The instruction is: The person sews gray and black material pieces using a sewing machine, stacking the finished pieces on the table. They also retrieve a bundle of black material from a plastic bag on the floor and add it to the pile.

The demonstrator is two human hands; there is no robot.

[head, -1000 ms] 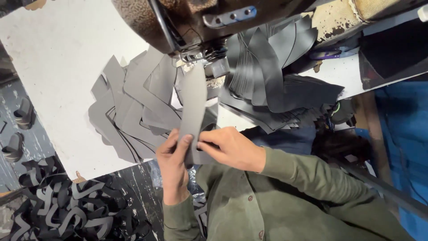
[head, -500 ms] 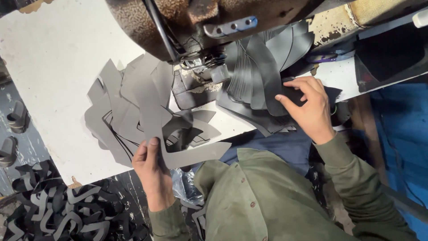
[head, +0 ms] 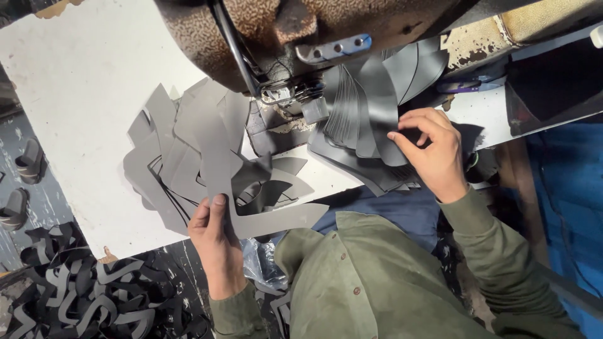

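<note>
My left hand (head: 215, 242) grips a grey cut leather piece (head: 221, 164) with a long foot that sticks out to the right, held at the near edge of the white table (head: 75, 81). It lies over a loose heap of similar grey pieces (head: 160, 163). My right hand (head: 433, 150) pinches the top dark piece of a fanned stack of dark cut pieces (head: 367, 113) beside the sewing machine's needle area (head: 282, 94). Both sleeves are olive green.
The brown, worn sewing machine head (head: 301, 31) overhangs the table's middle. Many dark cut scraps (head: 88, 295) lie on the floor at lower left. Sandals (head: 22, 182) sit on the floor at the left. A blue surface (head: 565, 201) is at the right.
A second ago both hands held one grey piece together. My right hand has since moved right to the dark stack and pinched a piece; my left hand keeps the grey piece.
</note>
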